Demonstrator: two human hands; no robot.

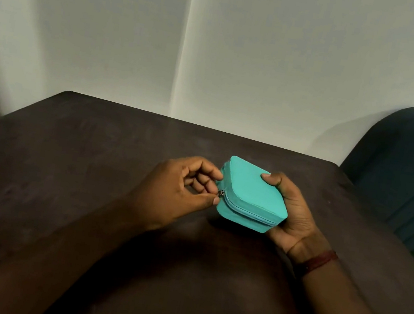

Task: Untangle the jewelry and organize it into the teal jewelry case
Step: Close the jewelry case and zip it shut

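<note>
A small teal jewelry case point(252, 191) with a zipper round its side is held slightly above the dark table, lid closed. My right hand point(291, 213) grips it from the right, thumb on the lid and fingers underneath. My left hand point(181, 190) is at the case's left corner, thumb and forefinger pinched on the small metal zipper pull point(221, 193). No jewelry is in view.
The dark brown table point(60, 188) spreads in front of me, with its far edge against a white wall. A dark teal padded chair point(409, 175) stands at the table's right side. A reddish band sits on my right wrist.
</note>
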